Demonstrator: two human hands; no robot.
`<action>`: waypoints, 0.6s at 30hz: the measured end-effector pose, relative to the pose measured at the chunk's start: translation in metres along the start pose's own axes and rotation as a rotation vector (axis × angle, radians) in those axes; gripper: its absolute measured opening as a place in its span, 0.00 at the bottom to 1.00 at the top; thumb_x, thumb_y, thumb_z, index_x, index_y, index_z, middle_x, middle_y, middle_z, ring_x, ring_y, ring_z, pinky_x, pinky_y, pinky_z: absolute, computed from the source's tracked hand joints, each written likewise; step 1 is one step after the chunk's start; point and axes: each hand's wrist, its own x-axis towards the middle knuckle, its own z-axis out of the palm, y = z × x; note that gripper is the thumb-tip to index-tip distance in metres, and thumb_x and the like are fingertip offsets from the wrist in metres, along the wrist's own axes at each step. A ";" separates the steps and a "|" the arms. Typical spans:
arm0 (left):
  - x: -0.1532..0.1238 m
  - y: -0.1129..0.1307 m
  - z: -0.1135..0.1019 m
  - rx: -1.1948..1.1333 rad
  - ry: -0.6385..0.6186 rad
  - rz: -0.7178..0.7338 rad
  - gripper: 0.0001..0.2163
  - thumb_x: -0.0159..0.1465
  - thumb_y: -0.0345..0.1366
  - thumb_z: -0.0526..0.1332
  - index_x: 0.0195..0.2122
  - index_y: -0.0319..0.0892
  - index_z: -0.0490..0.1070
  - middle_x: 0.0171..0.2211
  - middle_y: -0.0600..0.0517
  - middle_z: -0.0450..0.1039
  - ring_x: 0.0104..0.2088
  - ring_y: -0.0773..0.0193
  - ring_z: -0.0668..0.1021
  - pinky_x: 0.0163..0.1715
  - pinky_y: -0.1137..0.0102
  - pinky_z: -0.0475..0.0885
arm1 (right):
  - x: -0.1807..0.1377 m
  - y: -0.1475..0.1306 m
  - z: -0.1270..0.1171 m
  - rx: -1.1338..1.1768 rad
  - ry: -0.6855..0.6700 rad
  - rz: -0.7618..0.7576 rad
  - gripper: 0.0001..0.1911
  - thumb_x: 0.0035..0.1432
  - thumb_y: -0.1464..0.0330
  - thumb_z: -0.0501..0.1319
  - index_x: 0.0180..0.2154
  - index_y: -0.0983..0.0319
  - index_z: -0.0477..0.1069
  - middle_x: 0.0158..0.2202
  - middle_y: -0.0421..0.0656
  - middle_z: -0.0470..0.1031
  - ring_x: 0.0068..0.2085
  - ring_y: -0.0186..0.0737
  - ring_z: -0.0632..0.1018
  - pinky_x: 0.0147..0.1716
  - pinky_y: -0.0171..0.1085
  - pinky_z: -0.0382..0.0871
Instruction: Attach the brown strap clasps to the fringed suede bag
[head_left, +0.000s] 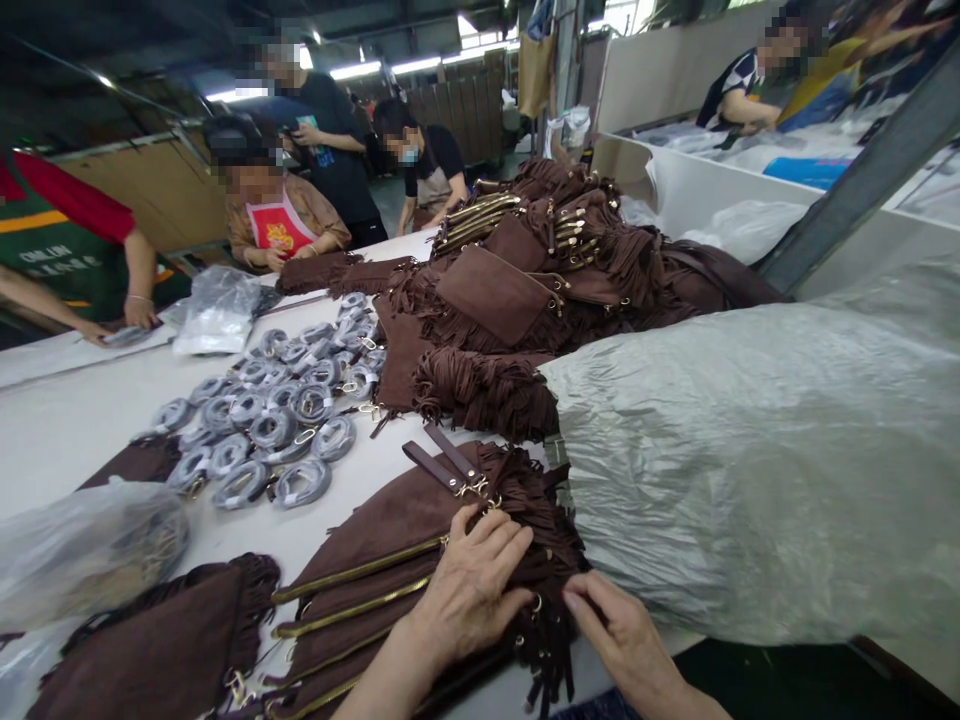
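Observation:
My left hand (472, 585) lies flat with fingers spread on a stack of brown suede fringed bags (375, 570) with gold zippers, close to me on the white table (67, 420). My right hand (622, 635) sits just to the right, fingers curled at the bags' fringe and a small metal ring. Two brown straps with gold clasps (450, 465) lie on top of the stack.
A large grey plastic sheet (750, 470) covers the right side. A heap of the same brown bags (540, 280) fills the table's middle. Several coiled wrapped straps (277, 410) lie left, with plastic bags (82, 545). Several people work along the far edge.

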 end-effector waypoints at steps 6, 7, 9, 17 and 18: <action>0.000 -0.011 -0.023 -0.174 0.073 -0.078 0.26 0.55 0.31 0.57 0.56 0.40 0.52 0.52 0.43 0.63 0.55 0.56 0.61 0.51 0.57 0.64 | 0.020 0.001 -0.001 0.087 -0.001 -0.024 0.11 0.61 0.63 0.47 0.34 0.58 0.66 0.30 0.40 0.69 0.34 0.37 0.71 0.33 0.34 0.65; 0.002 -0.013 -0.025 -0.188 0.077 -0.100 0.26 0.55 0.31 0.58 0.55 0.40 0.53 0.51 0.43 0.63 0.54 0.56 0.62 0.51 0.58 0.65 | 0.025 -0.001 -0.001 0.099 -0.014 -0.033 0.11 0.61 0.63 0.47 0.35 0.58 0.66 0.31 0.41 0.69 0.34 0.37 0.72 0.34 0.34 0.66; 0.006 -0.015 -0.028 -0.186 0.078 -0.112 0.25 0.54 0.30 0.58 0.54 0.40 0.55 0.49 0.44 0.65 0.52 0.57 0.65 0.50 0.58 0.66 | 0.036 -0.006 -0.001 0.113 -0.043 -0.063 0.12 0.61 0.64 0.47 0.34 0.58 0.67 0.32 0.41 0.69 0.35 0.37 0.71 0.34 0.34 0.66; 0.016 -0.016 -0.022 -0.108 0.180 -0.037 0.21 0.56 0.26 0.54 0.52 0.37 0.58 0.47 0.41 0.67 0.51 0.56 0.67 0.49 0.57 0.67 | 0.080 -0.025 0.003 0.300 -0.173 0.095 0.11 0.56 0.64 0.50 0.34 0.61 0.68 0.31 0.41 0.72 0.34 0.39 0.72 0.35 0.38 0.66; 0.016 -0.017 -0.021 -0.108 0.211 -0.034 0.20 0.57 0.25 0.54 0.52 0.37 0.58 0.46 0.41 0.68 0.50 0.57 0.67 0.48 0.58 0.68 | 0.084 -0.028 0.002 0.349 -0.187 0.111 0.11 0.56 0.65 0.50 0.34 0.61 0.68 0.31 0.41 0.72 0.34 0.39 0.73 0.35 0.38 0.67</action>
